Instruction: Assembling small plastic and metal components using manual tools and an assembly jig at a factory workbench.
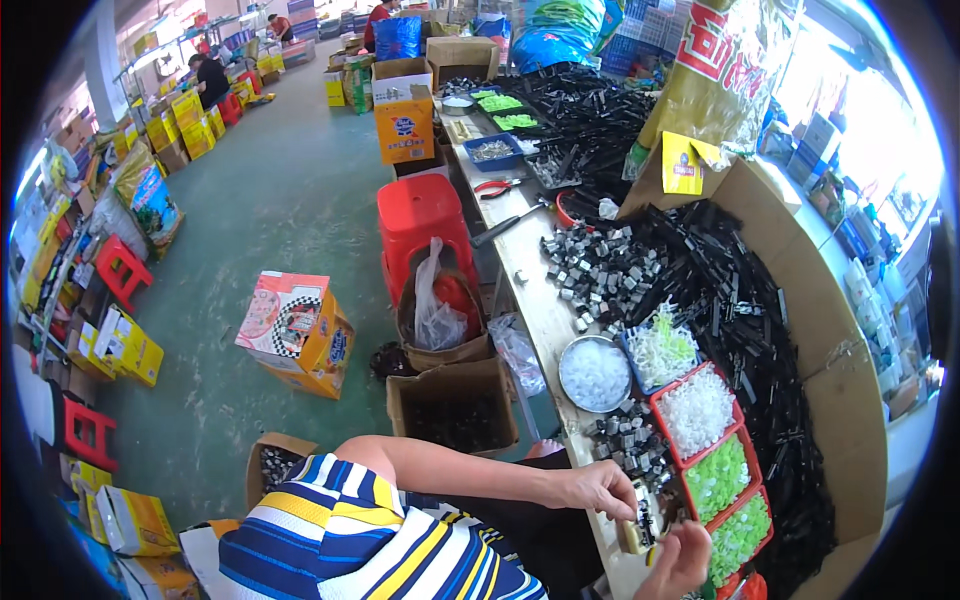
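My left hand [603, 489] reaches along the wooden bench [545, 320], its fingertips pinched on a small dark metal piece [643, 503]. It hovers just over a pale block [634, 535] at the bench's near end. My right hand [682, 560] sits below it with curled fingers against that block; what it holds is hidden. A heap of small grey-black metal parts [625, 440] lies right beside both hands. Red trays hold white plastic bits [697, 410] and green plastic bits [718, 478].
A round metal bowl of white bits [594, 374], a larger heap of grey parts [600, 265] and a long bank of black plastic strips [760, 350] fill the bench. A red stool [420, 215] and open cartons [455, 405] stand beside it. Other people work far back.
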{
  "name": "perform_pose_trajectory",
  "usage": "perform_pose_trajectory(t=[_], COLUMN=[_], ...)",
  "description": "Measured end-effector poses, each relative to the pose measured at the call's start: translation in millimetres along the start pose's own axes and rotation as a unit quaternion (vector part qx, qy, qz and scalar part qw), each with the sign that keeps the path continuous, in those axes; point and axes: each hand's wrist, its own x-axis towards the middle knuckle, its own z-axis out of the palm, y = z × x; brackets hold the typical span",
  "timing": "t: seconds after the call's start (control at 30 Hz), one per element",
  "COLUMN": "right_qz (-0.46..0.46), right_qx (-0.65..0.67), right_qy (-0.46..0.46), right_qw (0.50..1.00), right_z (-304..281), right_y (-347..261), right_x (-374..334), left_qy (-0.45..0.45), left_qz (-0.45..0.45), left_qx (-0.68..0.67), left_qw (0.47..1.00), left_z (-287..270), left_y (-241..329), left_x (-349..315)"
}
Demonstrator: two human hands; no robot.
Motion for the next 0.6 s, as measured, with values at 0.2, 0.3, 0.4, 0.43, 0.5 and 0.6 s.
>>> perform_pose_trajectory(t=[0.2,0.3,0.4,0.43,0.5,0.6], right_qz=[-0.282,-0.282,-0.281,-0.281,-0.277,-0.271], right_qx=[0.609,0.622,0.634,0.638,0.643,0.642], right_qy=[-0.245,-0.273,-0.306,-0.315,-0.333,-0.352], right_qw=[0.700,0.678,0.652,0.644,0.631,0.624], right_z=[-31.7,-12.9,1.3,6.2,16.9,26.9], right_y=[-76.8,-70.8,-78.4,-80.7,-84.4,-87.9], right_x=[2.5,23.0,32.3,34.7,38.4,42.1], left_qy=[0.026,0.059,0.089,0.094,0.106,0.111], left_qz=[0.045,0.054,0.063,0.072,0.078,0.080], left_qx=[-0.011,-0.003,0.007,0.014,0.017,-0.001], left_qw=[0.999,0.997,0.994,0.993,0.991,0.991], left_z=[-6.8,-9.2,-8.2,-10.3,-14.0,-16.3], left_y=[5.5,6.7,12.9,12.4,13.2,13.3], left_x=[-23.4,-33.2,-49.8,-52.3,-60.4,-67.7])
